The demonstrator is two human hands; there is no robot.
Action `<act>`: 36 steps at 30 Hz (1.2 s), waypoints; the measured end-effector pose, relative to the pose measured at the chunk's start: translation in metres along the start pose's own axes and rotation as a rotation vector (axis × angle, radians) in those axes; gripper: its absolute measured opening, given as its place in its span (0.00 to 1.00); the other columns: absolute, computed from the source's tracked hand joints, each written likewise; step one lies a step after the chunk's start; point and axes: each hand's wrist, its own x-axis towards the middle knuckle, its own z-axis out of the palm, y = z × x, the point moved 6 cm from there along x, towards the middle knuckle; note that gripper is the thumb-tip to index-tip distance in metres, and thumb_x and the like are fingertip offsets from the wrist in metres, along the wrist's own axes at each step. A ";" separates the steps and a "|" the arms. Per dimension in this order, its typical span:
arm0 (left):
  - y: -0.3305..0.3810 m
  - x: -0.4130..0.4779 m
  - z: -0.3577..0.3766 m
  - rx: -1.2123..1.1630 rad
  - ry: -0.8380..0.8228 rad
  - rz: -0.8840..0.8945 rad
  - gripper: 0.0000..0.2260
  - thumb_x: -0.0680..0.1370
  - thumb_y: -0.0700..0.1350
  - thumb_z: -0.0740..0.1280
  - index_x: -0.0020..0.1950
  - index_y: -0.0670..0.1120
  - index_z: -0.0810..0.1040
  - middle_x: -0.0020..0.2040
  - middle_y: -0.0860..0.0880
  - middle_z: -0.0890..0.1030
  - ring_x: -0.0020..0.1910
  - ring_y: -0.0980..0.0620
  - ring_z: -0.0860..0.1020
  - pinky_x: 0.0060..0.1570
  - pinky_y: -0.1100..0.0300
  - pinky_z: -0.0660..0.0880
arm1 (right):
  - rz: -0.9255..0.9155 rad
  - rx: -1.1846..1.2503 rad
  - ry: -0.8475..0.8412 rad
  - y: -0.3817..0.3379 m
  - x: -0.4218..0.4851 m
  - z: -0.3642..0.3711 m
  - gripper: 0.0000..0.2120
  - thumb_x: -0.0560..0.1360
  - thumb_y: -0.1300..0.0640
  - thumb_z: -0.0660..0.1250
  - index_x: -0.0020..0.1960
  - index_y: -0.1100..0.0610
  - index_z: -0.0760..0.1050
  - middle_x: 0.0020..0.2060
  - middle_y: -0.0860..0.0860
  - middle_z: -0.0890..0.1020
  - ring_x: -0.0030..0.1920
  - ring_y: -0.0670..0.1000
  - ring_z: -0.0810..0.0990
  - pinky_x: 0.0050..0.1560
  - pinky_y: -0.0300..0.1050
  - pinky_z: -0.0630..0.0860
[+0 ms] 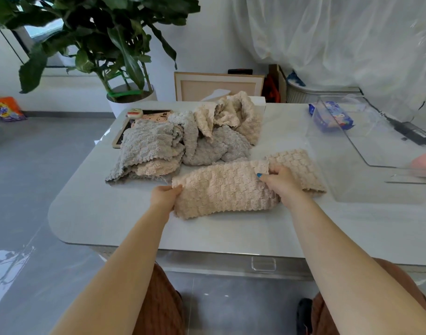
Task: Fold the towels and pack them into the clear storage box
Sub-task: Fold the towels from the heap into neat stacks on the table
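Note:
A beige waffle towel point(221, 189) lies on the white table point(110, 213), folded into a long strip. My left hand point(164, 195) grips its left end. My right hand point(278, 178) pinches the folded layer near the strip's right part, with the towel's far end point(296, 165) spread beyond it. Behind it sits a heap of grey and beige towels point(183, 139), unfolded and crumpled. The clear storage box point(376, 151) stands on the table at the right; no towels are visible in it.
A blue packet point(333, 117) shows through the box's far wall. A small board point(144, 117) lies under the heap's back left. A white tissue box point(255, 102), a picture frame point(216, 85) and a potted plant point(125, 68) stand behind the table. Something pink point(424, 163) shows at the right edge.

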 end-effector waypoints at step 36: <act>0.012 0.017 0.018 0.136 0.049 0.082 0.24 0.77 0.44 0.68 0.72 0.40 0.68 0.67 0.44 0.74 0.64 0.41 0.74 0.64 0.46 0.72 | 0.072 -0.113 0.025 -0.005 0.019 -0.005 0.12 0.80 0.60 0.58 0.62 0.61 0.70 0.42 0.57 0.75 0.36 0.51 0.71 0.35 0.43 0.64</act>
